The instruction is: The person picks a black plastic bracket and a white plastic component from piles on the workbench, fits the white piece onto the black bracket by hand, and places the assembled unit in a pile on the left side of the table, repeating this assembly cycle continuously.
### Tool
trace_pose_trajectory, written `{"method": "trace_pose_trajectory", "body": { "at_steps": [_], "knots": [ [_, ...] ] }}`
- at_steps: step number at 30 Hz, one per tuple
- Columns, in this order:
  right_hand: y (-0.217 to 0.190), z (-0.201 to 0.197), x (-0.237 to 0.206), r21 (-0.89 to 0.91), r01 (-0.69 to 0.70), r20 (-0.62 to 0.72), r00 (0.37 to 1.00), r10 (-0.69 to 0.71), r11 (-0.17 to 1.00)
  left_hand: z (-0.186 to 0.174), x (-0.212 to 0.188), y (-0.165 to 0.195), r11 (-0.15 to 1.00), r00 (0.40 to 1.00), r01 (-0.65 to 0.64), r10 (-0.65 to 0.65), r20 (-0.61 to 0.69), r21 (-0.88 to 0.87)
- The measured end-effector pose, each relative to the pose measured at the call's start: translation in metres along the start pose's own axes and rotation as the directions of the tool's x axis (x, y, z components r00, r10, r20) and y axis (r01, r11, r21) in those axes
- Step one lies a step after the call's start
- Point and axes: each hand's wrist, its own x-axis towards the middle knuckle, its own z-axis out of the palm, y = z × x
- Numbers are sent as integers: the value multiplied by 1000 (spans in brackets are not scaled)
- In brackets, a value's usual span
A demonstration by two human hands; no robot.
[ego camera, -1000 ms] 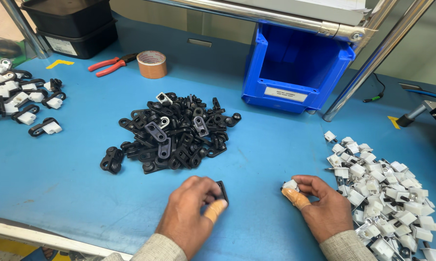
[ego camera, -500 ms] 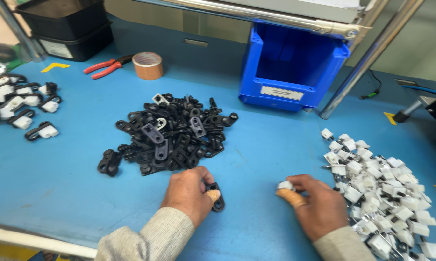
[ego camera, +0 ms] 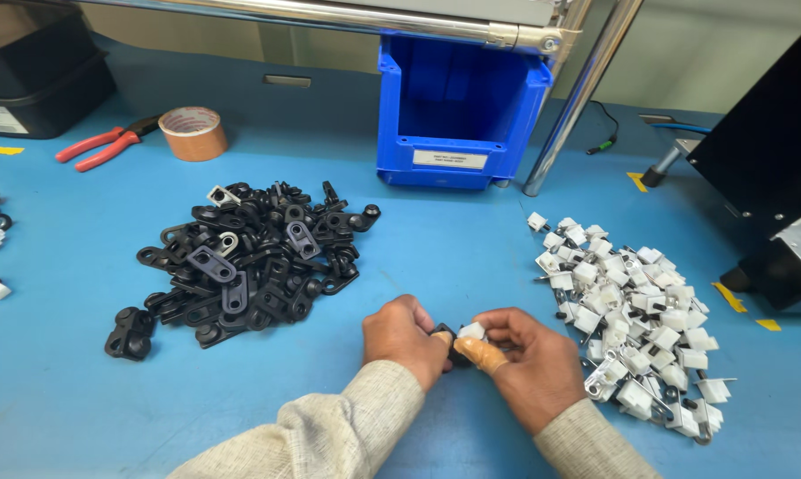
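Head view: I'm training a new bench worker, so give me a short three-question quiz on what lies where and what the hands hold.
1. True or false: the black clip pile lies on the same side as the left hand.
2. Which small piece does the right hand pinch against the black part? A) a white clip B) a roll of tape C) pliers
3. Fill in: the red-handled pliers lie beside the ___ of tape, at the far left of the blue table.

Key: 1 true; 2 A; 3 roll.
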Motion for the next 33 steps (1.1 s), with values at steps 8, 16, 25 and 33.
{"method": "trace_pose_trajectory", "body": {
  "at_steps": [8,16,25,33],
  "knots": [
    [2,-7,-6,-48,-24,21,999,25,999,-8,-6,27,965,969,152,-188,159,215],
    [7,-9,-4,60,-20,-15,1000,20,998,-4,-12,30,977,974,136,-162,157,166],
    [7,-11,1,65,-12,-33,999,15,998,1,-11,25,985,975,128,-147,168,116],
    [6,2,8,-165,147,-76,984,-161,975,-13,-1,40,953,964,115,-175,201,279]
  ]
}}
